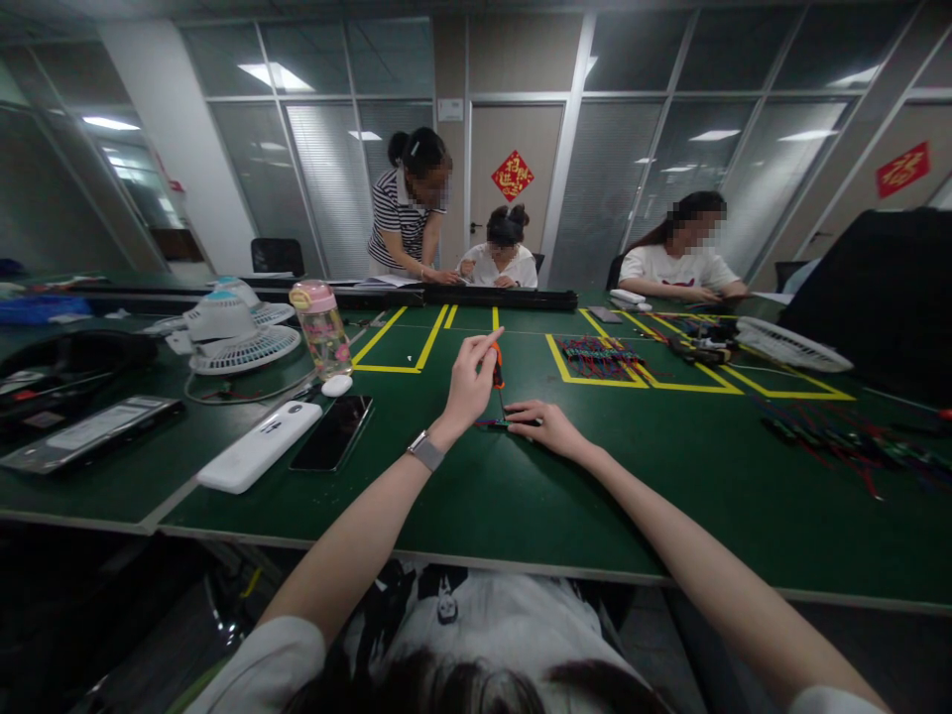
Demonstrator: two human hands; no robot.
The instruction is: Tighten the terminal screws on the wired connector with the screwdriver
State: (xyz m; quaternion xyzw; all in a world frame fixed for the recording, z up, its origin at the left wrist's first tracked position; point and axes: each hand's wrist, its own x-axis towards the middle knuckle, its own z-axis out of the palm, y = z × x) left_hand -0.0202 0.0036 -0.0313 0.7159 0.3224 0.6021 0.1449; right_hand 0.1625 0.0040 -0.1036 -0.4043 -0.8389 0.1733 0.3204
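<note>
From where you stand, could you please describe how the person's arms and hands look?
The left hand and right hand are ungloved, the forearms bare below short white sleeves. A grey-banded watch circles the left wrist; the right wrist shows none.

Gold Chinese characters, which we read as 招财进宝, stand on a red diamond-shaped sign on the door beyond the desk. A second red sign, far right, bears gold lettering too slanted for us to decipher. We cannot read the white plaque beside the door, or the dark mark on a white device.
</note>
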